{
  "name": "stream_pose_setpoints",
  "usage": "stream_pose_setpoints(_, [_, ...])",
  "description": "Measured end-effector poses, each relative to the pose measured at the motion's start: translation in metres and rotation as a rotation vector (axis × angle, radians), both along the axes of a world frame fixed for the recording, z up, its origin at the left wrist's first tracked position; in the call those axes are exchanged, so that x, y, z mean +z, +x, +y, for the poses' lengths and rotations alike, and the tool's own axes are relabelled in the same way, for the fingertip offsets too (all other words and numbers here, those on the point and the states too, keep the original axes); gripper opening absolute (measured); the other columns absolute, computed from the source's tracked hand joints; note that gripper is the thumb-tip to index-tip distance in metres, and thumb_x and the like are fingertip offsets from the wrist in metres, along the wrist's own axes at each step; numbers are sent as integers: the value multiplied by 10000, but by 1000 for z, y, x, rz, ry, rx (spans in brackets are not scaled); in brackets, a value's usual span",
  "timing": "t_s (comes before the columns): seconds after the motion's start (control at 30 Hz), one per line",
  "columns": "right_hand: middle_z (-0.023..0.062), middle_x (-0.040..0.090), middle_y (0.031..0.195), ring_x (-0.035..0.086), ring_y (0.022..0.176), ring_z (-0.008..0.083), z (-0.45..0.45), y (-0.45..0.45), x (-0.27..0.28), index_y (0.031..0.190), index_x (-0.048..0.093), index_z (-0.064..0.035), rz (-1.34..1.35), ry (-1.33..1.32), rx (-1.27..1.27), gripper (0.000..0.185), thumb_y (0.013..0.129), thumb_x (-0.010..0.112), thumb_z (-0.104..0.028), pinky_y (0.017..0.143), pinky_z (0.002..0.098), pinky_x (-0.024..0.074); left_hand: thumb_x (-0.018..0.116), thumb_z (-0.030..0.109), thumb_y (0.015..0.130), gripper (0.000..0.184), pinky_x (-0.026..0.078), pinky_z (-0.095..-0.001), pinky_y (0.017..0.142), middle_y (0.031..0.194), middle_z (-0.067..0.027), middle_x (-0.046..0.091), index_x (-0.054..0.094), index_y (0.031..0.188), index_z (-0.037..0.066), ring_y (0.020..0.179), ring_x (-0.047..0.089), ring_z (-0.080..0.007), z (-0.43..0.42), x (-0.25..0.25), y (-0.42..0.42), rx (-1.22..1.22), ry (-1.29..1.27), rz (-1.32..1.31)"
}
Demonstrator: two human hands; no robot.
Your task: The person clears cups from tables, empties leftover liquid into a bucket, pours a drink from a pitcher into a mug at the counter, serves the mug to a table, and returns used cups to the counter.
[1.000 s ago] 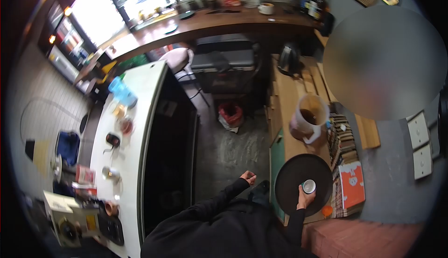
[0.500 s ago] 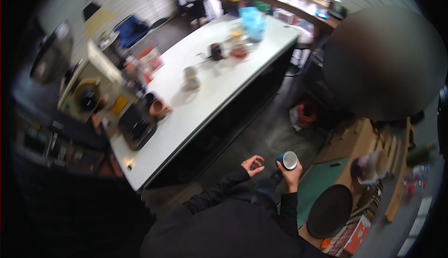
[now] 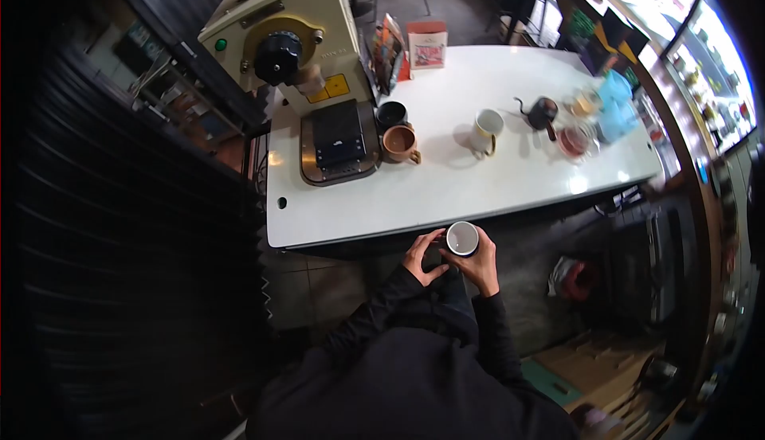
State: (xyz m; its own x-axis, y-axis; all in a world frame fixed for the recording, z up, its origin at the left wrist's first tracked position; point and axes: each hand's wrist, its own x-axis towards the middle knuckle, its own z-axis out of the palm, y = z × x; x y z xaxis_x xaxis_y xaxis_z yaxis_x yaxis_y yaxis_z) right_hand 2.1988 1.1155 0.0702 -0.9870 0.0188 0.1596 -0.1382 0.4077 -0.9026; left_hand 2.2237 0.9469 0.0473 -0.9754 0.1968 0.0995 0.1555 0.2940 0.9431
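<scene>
My right hand point(image 3: 480, 265) is wrapped around a mug point(image 3: 462, 238) with a white inside and a dark outer wall. The mug is held upright just in front of the counter's near edge; its inside looks pale, with no contents I can make out. To its left is my left hand point(image 3: 420, 258), fingers curved and thumb apart from them. Its fingertips come close to the mug's side; whether they touch it I cannot tell.
Ahead stands a white counter point(image 3: 382, 213). On it are a cream grinder point(image 3: 343, 42), a black scale point(image 3: 339, 133), a brown cup point(image 3: 399, 144), a black cup point(image 3: 391, 113), a white mug point(image 3: 488, 128), a gooseneck kettle point(image 3: 543, 111) and a glass server point(image 3: 575, 139). A bin point(image 3: 572, 278) stands on the floor at right.
My view has swung left, so the counter and grinder now face me. My left hand has moved closer to the mug, which stays in my right hand.
</scene>
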Motion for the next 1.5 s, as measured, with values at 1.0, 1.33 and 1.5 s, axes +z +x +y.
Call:
stream_pose_setpoints(1.0, [179,636,1025,639,928,337,34,-188,-4,1085,619,-23,-48,93,344,598,599,878,-254,785,410,519,752,408,727,1037,338,-495,1062,1441,-352,245,137,1496,83,1308,330,-484,-24,-17,-263,753,-542,81])
stream_pose_setpoints(1.33, [176,641,1023,647,921,341,30,-190,-1,1077,617,-11,-49,70,317,620,598,883,-300,792,415,520,727,498,736,1034,354,-479,1053,1411,-290,382,185,1478,25,1284,408,-432,-29,-21,-287,819,-543,29])
stream_pose_setpoints(1.5, [168,636,1049,639,944,345,31,-190,0,1080,616,-11,-57,83,317,621,600,881,-302,802,416,516,733,496,724,990,384,-460,1030,1395,-255,425,268,1451,11,1253,453,-408,-30,-17,-298,783,-556,56])
